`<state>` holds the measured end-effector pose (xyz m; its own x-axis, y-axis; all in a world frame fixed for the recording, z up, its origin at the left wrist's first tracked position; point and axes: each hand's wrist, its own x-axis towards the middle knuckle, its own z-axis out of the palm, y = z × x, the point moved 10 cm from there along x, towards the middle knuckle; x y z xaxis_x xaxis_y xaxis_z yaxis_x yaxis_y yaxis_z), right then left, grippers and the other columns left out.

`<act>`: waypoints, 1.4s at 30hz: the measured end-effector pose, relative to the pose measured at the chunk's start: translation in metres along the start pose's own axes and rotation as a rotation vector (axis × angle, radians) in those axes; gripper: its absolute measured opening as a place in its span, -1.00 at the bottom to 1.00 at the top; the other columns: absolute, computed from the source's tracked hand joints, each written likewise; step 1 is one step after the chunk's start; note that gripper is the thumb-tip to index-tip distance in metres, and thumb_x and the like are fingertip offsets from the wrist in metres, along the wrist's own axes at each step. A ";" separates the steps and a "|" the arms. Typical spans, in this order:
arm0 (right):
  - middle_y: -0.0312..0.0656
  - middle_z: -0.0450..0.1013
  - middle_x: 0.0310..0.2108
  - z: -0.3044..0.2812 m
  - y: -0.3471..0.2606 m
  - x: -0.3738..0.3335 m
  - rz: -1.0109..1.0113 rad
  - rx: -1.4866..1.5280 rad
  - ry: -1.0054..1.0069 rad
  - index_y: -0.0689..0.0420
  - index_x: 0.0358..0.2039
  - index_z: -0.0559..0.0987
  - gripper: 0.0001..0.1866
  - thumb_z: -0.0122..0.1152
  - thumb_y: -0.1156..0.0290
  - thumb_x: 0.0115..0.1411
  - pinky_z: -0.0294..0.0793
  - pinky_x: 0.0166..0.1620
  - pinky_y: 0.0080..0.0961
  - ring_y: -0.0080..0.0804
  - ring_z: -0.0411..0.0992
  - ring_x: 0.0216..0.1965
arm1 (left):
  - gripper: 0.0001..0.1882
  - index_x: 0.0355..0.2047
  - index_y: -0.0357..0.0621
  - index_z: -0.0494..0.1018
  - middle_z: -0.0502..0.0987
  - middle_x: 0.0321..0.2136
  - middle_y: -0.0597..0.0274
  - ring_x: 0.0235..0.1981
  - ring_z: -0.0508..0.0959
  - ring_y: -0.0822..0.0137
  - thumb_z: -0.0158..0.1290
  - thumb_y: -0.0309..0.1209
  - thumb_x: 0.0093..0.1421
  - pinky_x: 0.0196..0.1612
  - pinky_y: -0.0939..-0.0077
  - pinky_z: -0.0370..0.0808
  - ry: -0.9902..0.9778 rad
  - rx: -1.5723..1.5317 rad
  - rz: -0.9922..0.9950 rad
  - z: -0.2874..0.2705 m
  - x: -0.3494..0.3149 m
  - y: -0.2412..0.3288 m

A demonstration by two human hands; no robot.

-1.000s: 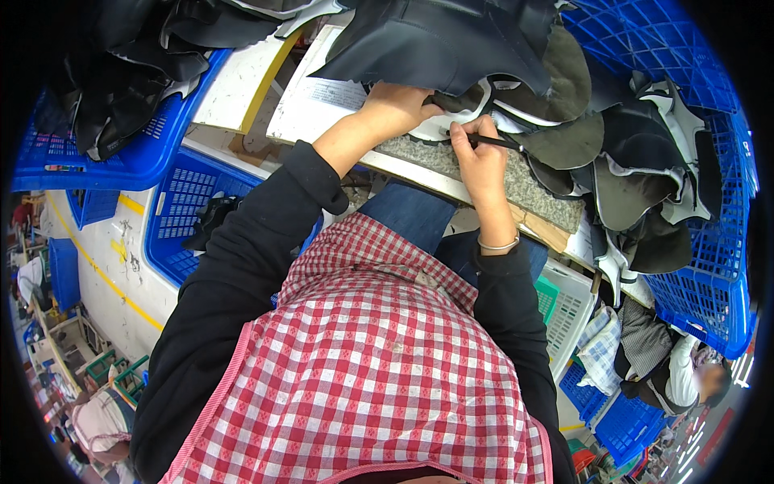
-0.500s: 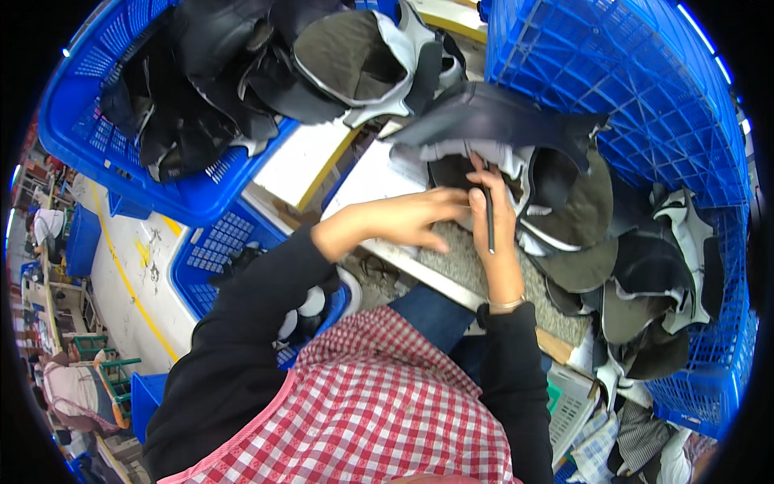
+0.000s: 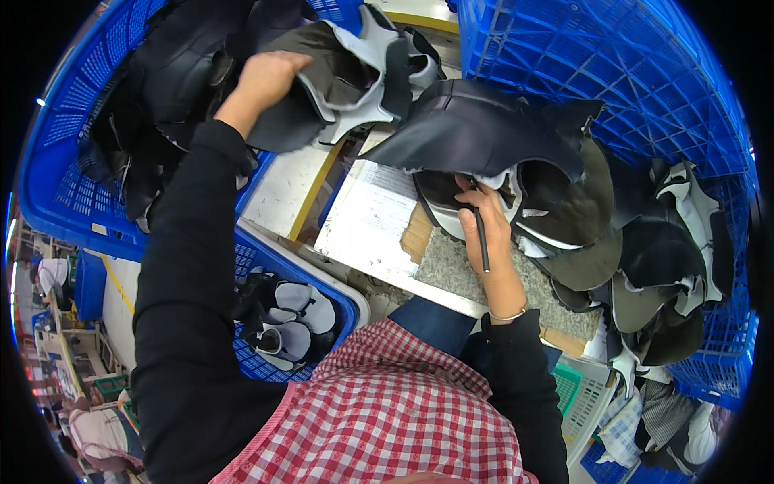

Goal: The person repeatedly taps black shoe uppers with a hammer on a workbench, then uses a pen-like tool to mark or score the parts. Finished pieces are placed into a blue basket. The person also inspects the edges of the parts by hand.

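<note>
My left hand (image 3: 270, 79) reaches into the upper left and grips the edge of a black leather shoe upper (image 3: 343, 68) with a brown lining and white trim. That piece lies over the rim of a blue basket (image 3: 60, 189) with other dark uppers (image 3: 177, 89). In my right hand (image 3: 490, 222) is a slim dark pen (image 3: 482, 242), held slanting between thumb and fingers. The right fingertips are at the opening of another black upper (image 3: 476, 129) on the worktable, and its edge partly hides them.
White paper (image 3: 375, 214) and a speckled grey surface (image 3: 459, 266) cover the worktable (image 3: 435, 295). Stacked uppers (image 3: 645, 258) lean against an upright blue crate (image 3: 613, 73) on the right. Below left, a blue basket (image 3: 347, 319) holds grey-and-black pieces (image 3: 294, 323).
My left hand has left the middle of the worktable for the upper on the basket at upper left and taken hold of it. The right hand stays near its place with the pen.
</note>
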<state>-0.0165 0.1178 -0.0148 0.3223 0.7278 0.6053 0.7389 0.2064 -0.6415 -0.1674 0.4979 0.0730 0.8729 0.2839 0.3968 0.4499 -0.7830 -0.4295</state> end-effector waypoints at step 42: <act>-0.27 0.50 -0.62 -0.098 0.031 -0.143 0.471 -0.086 0.250 0.11 -0.39 0.52 -0.72 0.39 0.21 0.27 0.39 -0.50 -0.45 -0.50 0.44 -0.61 | -0.67 -0.19 -0.18 0.63 0.68 -0.30 0.10 -0.27 0.66 0.15 0.37 -0.27 0.11 -0.16 0.33 0.55 0.208 -0.979 0.165 -0.112 -0.051 0.404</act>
<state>0.0190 -0.0437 -0.0749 0.7538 0.5484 0.3621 0.5228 -0.1666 -0.8360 -0.0516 0.1046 -0.0298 0.8179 0.1027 0.5661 -0.1072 -0.9395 0.3253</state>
